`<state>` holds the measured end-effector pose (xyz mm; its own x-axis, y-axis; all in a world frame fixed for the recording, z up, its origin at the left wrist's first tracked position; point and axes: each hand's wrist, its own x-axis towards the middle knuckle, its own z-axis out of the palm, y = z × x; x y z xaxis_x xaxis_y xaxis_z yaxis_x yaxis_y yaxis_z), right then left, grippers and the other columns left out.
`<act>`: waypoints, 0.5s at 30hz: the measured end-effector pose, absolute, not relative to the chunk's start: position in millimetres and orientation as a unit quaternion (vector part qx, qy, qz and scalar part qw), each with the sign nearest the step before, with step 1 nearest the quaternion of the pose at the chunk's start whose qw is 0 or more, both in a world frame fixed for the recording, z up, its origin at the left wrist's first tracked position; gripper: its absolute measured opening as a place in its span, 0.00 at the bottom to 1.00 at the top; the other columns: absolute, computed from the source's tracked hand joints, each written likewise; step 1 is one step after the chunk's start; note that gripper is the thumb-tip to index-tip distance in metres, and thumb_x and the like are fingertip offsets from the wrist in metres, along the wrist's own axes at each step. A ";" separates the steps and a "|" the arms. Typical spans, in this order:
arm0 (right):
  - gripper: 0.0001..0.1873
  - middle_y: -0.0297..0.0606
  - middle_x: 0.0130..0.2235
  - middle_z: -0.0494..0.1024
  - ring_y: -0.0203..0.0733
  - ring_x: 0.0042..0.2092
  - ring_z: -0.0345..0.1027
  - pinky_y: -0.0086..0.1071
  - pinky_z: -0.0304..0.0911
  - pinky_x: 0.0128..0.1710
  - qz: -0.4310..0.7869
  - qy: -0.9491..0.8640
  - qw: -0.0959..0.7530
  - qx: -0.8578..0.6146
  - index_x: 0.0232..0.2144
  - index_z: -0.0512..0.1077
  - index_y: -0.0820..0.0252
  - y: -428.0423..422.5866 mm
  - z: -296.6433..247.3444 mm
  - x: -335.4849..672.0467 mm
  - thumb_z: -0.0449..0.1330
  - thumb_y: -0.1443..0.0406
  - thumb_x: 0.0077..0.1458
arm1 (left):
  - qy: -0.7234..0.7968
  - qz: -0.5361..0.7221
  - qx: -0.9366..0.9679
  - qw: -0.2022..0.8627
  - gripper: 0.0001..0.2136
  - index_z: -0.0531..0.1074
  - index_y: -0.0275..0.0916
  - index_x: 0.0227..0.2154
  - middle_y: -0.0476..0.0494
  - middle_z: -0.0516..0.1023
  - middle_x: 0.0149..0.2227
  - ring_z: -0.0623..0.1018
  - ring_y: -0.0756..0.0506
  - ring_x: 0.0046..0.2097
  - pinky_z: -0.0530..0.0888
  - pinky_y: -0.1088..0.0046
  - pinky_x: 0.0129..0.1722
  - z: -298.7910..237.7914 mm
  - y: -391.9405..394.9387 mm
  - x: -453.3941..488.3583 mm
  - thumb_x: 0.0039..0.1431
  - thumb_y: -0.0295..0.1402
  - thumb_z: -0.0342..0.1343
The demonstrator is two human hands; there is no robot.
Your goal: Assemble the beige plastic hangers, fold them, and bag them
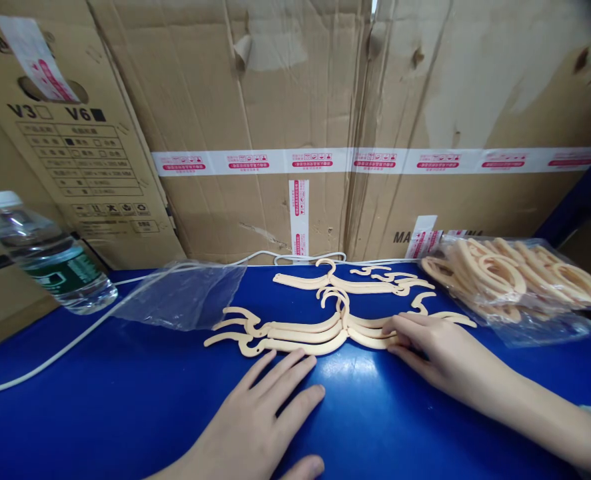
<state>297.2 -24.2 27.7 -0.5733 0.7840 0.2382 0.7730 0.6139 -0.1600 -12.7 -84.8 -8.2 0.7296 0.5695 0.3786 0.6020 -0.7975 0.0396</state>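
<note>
Cardboard boxes (275,100) with strips of printed tape wall off the back of a blue table (125,413). The stack of cream plastic hangers (300,330) lies in the middle of it, long axis running left to right across the view, hooks pointing away toward the boxes. The right hand (435,350) is the nearer one: its fingers lie stretched out flat on the right end of the stack, touching the arms but not curled around them. The left hand (270,413) rests palm down on the table with fingers spread and nothing in it, and the stack lies just beyond its fingertips, apart by a thin strip of blue. A few more loose hangers (355,283) lie behind the stack. A clear bag full of hangers (515,280) sits to the right, an empty plastic bag (185,297) to the left, and farther left a water bottle (45,257) lies on its side beside a white cable (50,353).
</note>
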 end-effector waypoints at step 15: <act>0.10 0.40 0.36 0.77 0.43 0.36 0.73 0.33 0.67 0.34 0.068 -0.924 0.147 -0.347 0.39 0.72 0.57 -47.7 44.1 283.3 0.52 0.70 0.62 | -0.309 -0.235 -0.922 0.009 0.21 0.67 0.40 0.56 0.38 0.72 0.60 0.69 0.36 0.61 0.63 0.55 0.62 -4.6 -88.9 -7.4 0.61 0.37 0.57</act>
<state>283.3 -47.7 44.1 -0.7163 0.6608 0.2241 0.6208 0.7501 -0.2278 -7.4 -88.9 -4.6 0.6994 0.5648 0.4380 0.5729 -0.8094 0.1288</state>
